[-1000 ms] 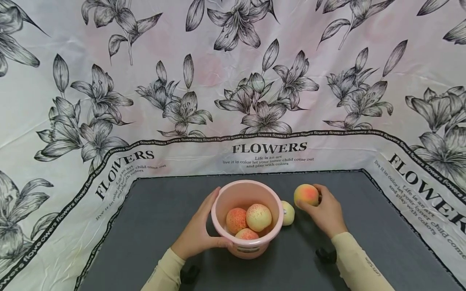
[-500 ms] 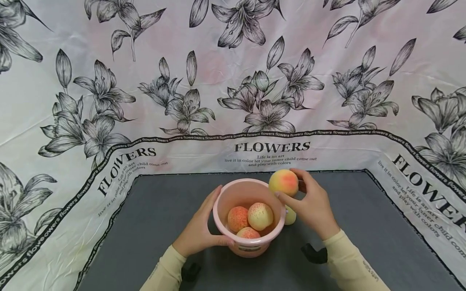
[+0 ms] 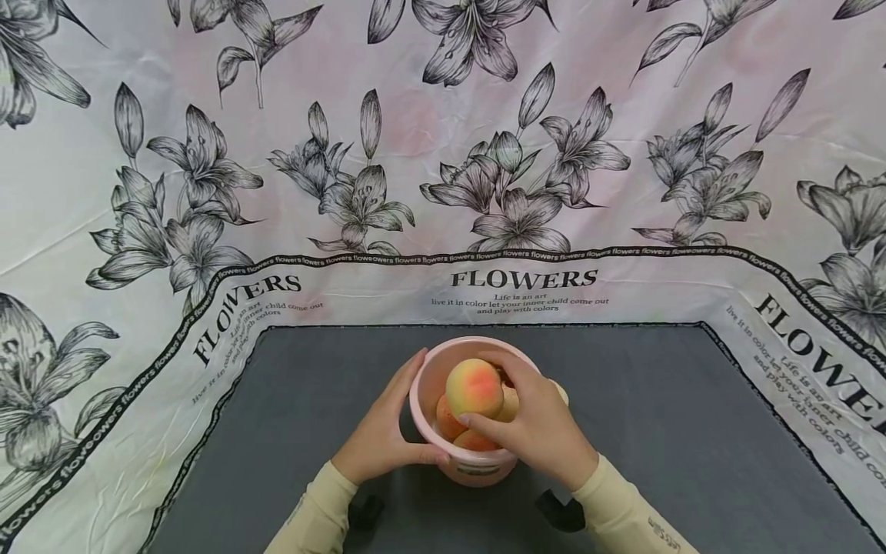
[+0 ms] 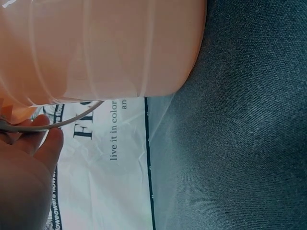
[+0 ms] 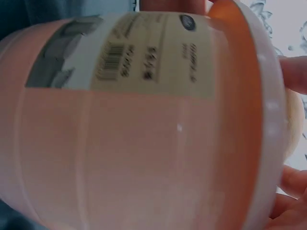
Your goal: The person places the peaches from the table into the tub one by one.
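Note:
A pink plastic bucket (image 3: 477,473) stands on the dark cloth in front of me. My left hand (image 3: 379,435) grips it by its left side, thumb at the front of the rim. In the left wrist view, left fingers (image 4: 49,151) lie by the thin bucket handle (image 4: 79,116). Over the bucket's mouth, my right hand (image 3: 543,423) pinches a yellow-red peach (image 3: 474,387) between thumb and fingers. Speckled peaches (image 3: 448,419) lie inside, partly covered by the held peach and right hand. The right wrist view shows the bucket's paper label (image 5: 153,52) and the held peach (image 5: 293,122) behind the rim.
A pale yellow fruit (image 3: 561,392) peeks out right of the bucket, mostly hidden behind the right hand. Dark grey cloth (image 3: 692,446) covers the table. Behind it hangs a white and pink sheet (image 3: 388,292) printed with lilies. Black wrist mounts (image 3: 559,512) sit under both wrists.
My right hand has carried the peach leftward, from right of the bucket, past its rim, to over its mouth. The left hand keeps its grip on the bucket. The head view has shifted slightly.

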A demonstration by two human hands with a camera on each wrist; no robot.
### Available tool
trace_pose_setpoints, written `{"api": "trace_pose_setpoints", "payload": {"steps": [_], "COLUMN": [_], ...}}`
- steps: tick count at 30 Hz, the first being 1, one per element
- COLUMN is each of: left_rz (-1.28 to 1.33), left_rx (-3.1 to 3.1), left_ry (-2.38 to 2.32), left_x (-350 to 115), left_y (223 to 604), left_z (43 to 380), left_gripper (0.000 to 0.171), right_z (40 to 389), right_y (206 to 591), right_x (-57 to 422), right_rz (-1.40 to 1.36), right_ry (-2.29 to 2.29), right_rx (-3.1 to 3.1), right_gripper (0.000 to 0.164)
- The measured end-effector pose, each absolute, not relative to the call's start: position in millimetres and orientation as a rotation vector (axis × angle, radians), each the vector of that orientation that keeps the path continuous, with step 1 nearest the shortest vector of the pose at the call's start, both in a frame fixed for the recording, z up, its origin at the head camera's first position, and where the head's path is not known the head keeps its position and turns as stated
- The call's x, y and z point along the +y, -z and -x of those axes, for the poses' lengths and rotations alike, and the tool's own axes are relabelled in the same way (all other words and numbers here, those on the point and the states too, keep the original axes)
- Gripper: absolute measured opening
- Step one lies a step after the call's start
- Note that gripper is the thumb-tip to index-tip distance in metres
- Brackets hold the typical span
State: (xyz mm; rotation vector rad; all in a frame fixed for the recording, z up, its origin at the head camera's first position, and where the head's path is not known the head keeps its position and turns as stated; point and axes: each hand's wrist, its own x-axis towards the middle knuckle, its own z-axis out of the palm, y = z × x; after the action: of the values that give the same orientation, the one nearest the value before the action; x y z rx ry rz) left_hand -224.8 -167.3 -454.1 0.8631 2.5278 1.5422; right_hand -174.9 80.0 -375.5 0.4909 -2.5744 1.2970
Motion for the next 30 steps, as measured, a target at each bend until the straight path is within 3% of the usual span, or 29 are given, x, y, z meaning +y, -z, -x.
{"api": "trace_pose_setpoints", "payload": {"steps": [19,30], "left_rz": [-0.879,-0.885], "left_rx": [2.527,2.541], "left_ry": [-1.563,-1.564], "left_x": [-163,-161], "left_y": [455,457], "left_z": [226,224], "left_gripper": [0.133,0.133], "right_z": [180,179], "right_y": [383,384], "right_x": [81,101], "right_rz": [-0.555,-0.359], "right_ry": [-1.185,-1.11], "right_rx": [-2.543,-2.545], "right_gripper": [0.065,0.063]}}
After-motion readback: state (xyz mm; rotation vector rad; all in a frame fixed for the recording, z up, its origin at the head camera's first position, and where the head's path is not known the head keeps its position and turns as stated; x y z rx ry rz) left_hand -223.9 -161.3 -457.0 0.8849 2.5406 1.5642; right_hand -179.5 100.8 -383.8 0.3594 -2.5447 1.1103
